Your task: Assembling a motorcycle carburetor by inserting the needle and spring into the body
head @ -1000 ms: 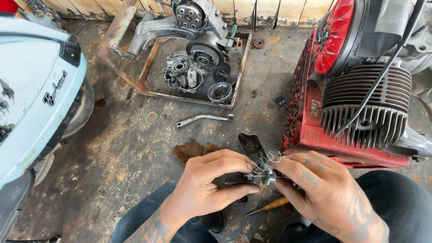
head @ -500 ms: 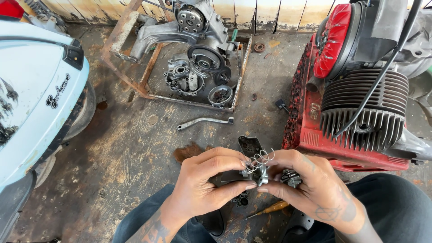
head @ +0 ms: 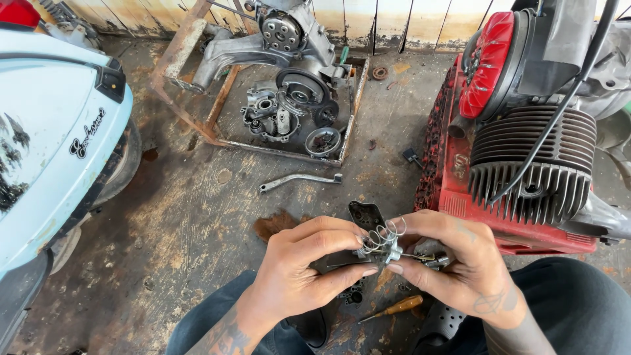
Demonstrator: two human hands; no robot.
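Between both hands, a small metal part (head: 388, 250) carries a coiled wire spring (head: 381, 233).

Fingers hide most of the small sprung metal part (head: 384, 244).

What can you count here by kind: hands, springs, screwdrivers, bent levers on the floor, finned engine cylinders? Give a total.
Hands: 2, left hand and right hand
Spring: 1
Screwdriver: 1
Bent lever: 1
Finned cylinder: 1
Total: 6
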